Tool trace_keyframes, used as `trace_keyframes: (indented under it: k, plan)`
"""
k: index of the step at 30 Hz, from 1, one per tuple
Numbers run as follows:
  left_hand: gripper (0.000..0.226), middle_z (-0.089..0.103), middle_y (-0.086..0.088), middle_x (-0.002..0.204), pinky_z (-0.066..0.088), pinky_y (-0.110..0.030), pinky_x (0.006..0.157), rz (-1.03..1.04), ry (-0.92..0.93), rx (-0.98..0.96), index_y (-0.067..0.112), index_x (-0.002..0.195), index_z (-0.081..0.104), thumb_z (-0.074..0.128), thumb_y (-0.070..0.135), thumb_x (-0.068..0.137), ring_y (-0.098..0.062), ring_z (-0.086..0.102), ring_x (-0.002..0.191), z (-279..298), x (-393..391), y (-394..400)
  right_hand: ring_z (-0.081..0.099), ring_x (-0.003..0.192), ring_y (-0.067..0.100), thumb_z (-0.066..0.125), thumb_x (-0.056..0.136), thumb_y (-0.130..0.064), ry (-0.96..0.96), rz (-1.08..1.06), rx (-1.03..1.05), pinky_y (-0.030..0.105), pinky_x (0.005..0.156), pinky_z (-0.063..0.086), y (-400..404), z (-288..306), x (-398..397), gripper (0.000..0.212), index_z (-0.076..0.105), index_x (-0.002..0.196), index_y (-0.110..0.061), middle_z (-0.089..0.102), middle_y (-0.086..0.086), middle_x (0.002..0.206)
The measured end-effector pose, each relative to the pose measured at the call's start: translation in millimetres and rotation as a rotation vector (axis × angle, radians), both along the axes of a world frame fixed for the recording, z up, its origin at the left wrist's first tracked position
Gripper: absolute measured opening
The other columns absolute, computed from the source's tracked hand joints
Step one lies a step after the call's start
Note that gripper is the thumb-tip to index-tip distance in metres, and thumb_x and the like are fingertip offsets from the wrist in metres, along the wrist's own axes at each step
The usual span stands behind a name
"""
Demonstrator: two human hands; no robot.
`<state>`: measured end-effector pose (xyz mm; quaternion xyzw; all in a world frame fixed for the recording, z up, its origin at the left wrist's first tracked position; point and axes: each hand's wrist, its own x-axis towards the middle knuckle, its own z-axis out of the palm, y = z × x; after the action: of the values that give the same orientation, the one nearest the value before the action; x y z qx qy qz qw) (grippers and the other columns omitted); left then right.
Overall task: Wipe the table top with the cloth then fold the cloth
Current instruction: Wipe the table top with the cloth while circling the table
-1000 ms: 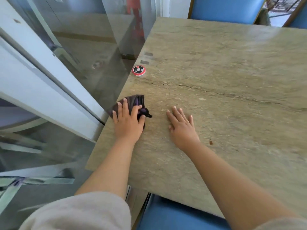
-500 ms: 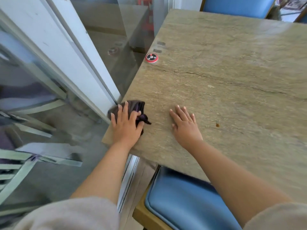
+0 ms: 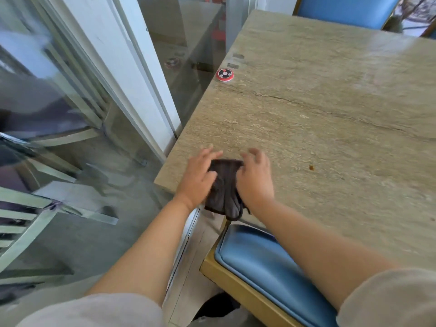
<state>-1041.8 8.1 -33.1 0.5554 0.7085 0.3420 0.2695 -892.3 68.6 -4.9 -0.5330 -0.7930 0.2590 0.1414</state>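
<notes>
- Broadly, the grey-green stone table top (image 3: 330, 128) fills the right and far part of the view; its near-left corner is where the work is.
- Below the near edge sits a blue padded chair seat with a tan wooden frame (image 3: 264, 263), tucked just under the table.
- Half a second ago only the left hand was on the dark brown soft cloth at the left edge, with the right hand flat on bare stone beside it; now both hands flank the cloth, which has come nearer, to the near edge.
- That dark brown cloth (image 3: 224, 187) lies bunched lengthwise, its near end hanging just over the table's edge.
- The left hand (image 3: 198, 175) rests on the cloth's left side, thumb laid on the fabric; the right hand (image 3: 254, 178) holds the right side with fingers curled. The hands are close together, cloth between them.
- My reading: wiping looks finished and folding is beginning.
- Far along the left edge sits a small round red call button (image 3: 225, 74), untouched.
</notes>
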Motion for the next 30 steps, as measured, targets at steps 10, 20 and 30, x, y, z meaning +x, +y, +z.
trace_keyframes:
  k: [10, 20, 30]
  plan:
    - [0.055, -0.014, 0.004, 0.162, -0.020, -0.041, 0.115, 0.028, 0.352, -0.308, 0.024, 0.155, 0.001, 0.015, 0.035, 0.103, -0.017, -0.024, 0.146, -12.9, 13.9, 21.1, -0.008, 0.147, 0.013, 0.027, 0.095, -0.061, -0.340, 0.197, 0.055, 0.043, 0.119, -0.006, 65.8, -35.5, 59.8, 0.062, 0.008, 0.150, -0.042, -0.002, -0.008, 0.161]
    - [0.057, 0.020, 0.001, 0.161, -0.017, -0.050, 0.115, 0.190, 0.315, -0.171, 0.028, 0.144, 0.044, 0.011, 0.043, 0.100, -0.021, -0.001, 0.150, -4.1, 46.3, 50.5, -0.011, 0.144, 0.023, 0.024, 0.088, -0.064, -0.375, 0.809, 0.203, 0.055, 0.116, -0.005, -5.2, -41.5, 61.0, 0.069, 0.017, 0.150, -0.035, 0.008, 0.001, 0.161]
    - [0.054, -0.009, 0.015, 0.162, -0.014, -0.058, 0.115, -0.198, 0.590, -0.279, 0.041, 0.152, 0.011, 0.004, 0.051, 0.099, -0.013, -0.018, 0.147, -15.0, 109.9, 95.1, -0.017, 0.145, 0.027, 0.023, 0.089, -0.070, -0.439, -0.421, -0.097, 0.062, 0.113, -0.008, 85.2, -36.0, 208.1, 0.064, 0.005, 0.147, -0.050, -0.006, -0.007, 0.161]
